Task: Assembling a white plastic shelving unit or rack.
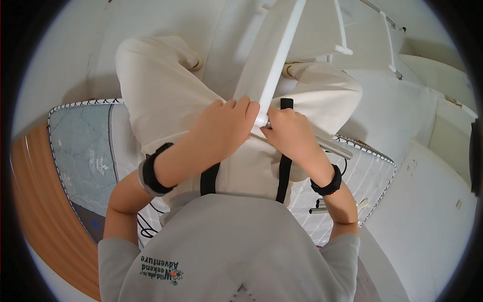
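A white tube (283, 63) runs along the edge of a pale panel (261, 55) that slopes up and away from my lap. My left hand (221, 123) is closed round the near end of this tube and panel. Against the tube's white end piece, my right hand (293, 132) pinches a small silvery part, mostly covered by the fingers. A silver metal tube (336, 148) sticks out to the right beneath my right hand; whether the palm grips it or it rests on my lap is hidden.
More pale panels with white tube edges (343, 50) stand ahead on the right. Short metal tubes (319, 207) lie by my right elbow on a quilted mat (83, 146). Wood-look flooring (55, 211) shows at left. Black straps (285, 171) hang across my lap.
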`<state>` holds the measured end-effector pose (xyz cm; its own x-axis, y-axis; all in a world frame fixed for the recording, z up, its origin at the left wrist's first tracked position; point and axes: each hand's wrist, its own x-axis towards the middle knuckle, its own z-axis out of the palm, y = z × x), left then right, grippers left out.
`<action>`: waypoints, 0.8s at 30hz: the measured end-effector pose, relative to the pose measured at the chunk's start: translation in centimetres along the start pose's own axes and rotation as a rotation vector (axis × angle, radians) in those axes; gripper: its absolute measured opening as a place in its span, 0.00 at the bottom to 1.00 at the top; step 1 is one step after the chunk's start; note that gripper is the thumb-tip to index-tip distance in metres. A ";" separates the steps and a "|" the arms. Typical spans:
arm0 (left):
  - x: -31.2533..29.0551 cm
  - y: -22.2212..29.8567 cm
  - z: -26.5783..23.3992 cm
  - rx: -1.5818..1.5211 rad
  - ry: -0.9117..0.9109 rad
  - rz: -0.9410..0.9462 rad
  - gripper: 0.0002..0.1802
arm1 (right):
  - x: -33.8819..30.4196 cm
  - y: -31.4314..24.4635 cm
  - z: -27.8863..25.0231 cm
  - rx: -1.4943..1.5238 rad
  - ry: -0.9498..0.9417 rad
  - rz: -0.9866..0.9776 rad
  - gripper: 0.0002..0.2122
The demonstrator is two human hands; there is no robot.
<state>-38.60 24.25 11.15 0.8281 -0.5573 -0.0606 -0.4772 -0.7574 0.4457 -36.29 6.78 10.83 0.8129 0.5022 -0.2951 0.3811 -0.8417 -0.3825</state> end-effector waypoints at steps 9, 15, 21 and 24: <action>1.3 -0.6 -2.1 -0.105 -0.092 -0.118 0.19 | -0.5 -0.6 1.1 -0.035 0.146 -0.006 0.08; 10.3 -3.3 -2.2 -0.206 0.147 0.034 0.21 | -0.6 -0.8 2.3 -0.075 0.183 -0.011 0.09; 12.7 -2.5 1.9 -0.444 0.253 -0.216 0.23 | -2.2 -1.3 2.9 -0.034 0.148 0.059 0.08; 10.7 -1.4 2.2 -0.390 0.338 -0.165 0.23 | -2.8 -0.9 3.2 -0.006 0.132 0.035 0.08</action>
<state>-29.69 18.60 7.92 0.9619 -0.2528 0.1041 -0.2415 -0.6073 0.7568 -40.34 6.74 9.16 0.8766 0.4421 -0.1903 0.3536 -0.8597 -0.3686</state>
